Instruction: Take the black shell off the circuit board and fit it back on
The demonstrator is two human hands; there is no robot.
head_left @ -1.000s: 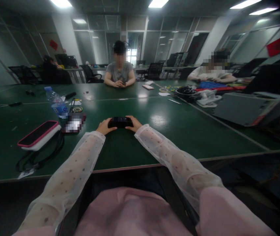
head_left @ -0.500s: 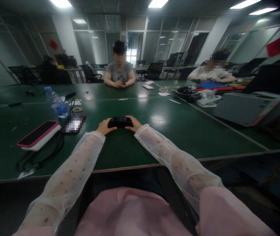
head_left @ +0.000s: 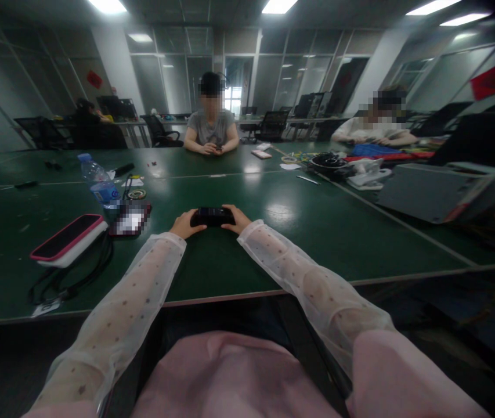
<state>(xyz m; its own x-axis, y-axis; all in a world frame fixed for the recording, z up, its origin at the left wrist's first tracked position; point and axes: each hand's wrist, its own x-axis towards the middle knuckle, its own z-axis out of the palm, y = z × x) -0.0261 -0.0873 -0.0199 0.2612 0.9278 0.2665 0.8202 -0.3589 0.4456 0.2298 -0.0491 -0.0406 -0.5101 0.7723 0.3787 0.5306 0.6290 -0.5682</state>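
Your hands hold one thing together: a small, dark, box-shaped device (head_left: 215,216), hard and smooth-looking, faint markings on its face, too small to read. Your sleeves (head_left: 143,290) are sheer white fabric with dark specks, wrinkled, gathered at the wrists; pink cloth (head_left: 238,377) fills bottom centre. The table (head_left: 230,261) is flat, dark green and glossy, with light reflections and a pale front edge.

Containers: clear plastic bottle (head_left: 100,184), left of frame, blue cap, blue label; can't tell how full. Just below it, a phone-like item (head_left: 130,219), its screen blurred out. Farther left and lower, a rounded white block (head_left: 71,238) with a pink-rimmed black top; black cords (head_left: 94,270) loop beside it. Ring-shaped tape roll (head_left: 136,194) near the bottle. Right side: grey boxy casing (head_left: 430,194), flat-panelled, contents not visible; crumpled white plastic (head_left: 368,174) beside it.

Device sits at frame centre, between your hands, long side running left-right. Your left hand (head_left: 185,225) grips its left end, right hand (head_left: 237,218) its right end, thumbs on the near side, other fingers mostly hidden. Can't tell if its underside touches the table.
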